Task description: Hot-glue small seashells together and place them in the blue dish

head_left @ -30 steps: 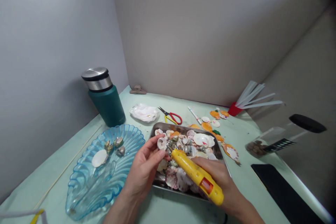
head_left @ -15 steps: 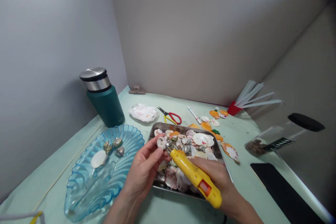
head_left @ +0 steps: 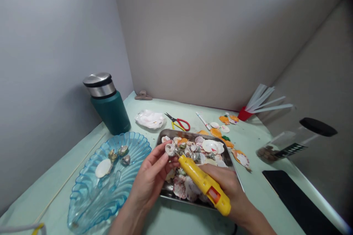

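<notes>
Between the fingertips and thumb of my left hand (head_left: 153, 170) is a small whitish spiral shell (head_left: 170, 149), its round opening facing up. My right hand (head_left: 227, 183) grips a yellow hot glue gun (head_left: 202, 181), whose nozzle tip points at the shell's right side; whether they touch I cannot tell. Below both hands lies a metal tray (head_left: 182, 202) filled with many kinds of seashells, among them purplish scallop shells (head_left: 179, 186) at its near side and a large white shell (head_left: 210, 146) at its far right. The fingers of my right hand are partly hidden behind the gun.
A blue scalloped glass dish (head_left: 82, 187) holding several shells stands at left, with a green flask (head_left: 110, 110) behind it. Red-and-yellow scissors (head_left: 180, 123), a white plastic bag (head_left: 150, 118), a red cup of glue sticks (head_left: 244, 114), a clear jar (head_left: 278, 147) and a black slab (head_left: 298, 198) lie around.
The shell in my left hand has turned slightly, and the glue gun has shifted a little down and to the left. Both hands keep their hold.
</notes>
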`<state>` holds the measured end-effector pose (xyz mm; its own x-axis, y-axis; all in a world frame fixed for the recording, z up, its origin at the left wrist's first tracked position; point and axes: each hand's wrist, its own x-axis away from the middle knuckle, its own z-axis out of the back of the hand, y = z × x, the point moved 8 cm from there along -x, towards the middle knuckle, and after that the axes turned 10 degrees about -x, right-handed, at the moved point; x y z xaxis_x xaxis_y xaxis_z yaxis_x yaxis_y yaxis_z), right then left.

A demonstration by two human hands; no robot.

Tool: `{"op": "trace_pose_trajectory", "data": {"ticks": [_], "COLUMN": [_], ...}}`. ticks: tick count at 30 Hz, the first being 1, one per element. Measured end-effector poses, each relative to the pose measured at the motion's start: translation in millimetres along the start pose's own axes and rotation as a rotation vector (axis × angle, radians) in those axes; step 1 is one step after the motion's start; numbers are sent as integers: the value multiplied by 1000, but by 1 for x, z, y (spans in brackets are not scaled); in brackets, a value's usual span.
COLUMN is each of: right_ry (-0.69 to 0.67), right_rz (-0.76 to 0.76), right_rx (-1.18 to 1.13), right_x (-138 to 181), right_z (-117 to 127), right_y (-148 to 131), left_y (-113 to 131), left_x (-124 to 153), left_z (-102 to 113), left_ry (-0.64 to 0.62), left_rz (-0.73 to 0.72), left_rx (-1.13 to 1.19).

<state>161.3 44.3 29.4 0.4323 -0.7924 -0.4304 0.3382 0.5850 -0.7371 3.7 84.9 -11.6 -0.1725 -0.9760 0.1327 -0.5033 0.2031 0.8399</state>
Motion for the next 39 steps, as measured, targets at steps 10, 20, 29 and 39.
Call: {"op": "trace_pose_trajectory", "data": {"ticks": [10, 20, 29, 39], "right_ry": [1, -24, -15, 25], "right_rz": [33, -15, 3, 35], "right_rx": [12, -2, -2, 4], "right_x": [0, 1, -3, -3], "right_z": [2, -2, 0, 2], "right_y": [-5, 2, -4, -6], "left_y": [-2, -1, -1, 0], "left_x": [-3, -3, -2, -2], "left_z": [1, 2, 1, 0], "left_ry": [-26, -20, -16, -15], "left_rz": [-33, -25, -17, -18], "left_rx": [-4, 44, 75, 74]}}
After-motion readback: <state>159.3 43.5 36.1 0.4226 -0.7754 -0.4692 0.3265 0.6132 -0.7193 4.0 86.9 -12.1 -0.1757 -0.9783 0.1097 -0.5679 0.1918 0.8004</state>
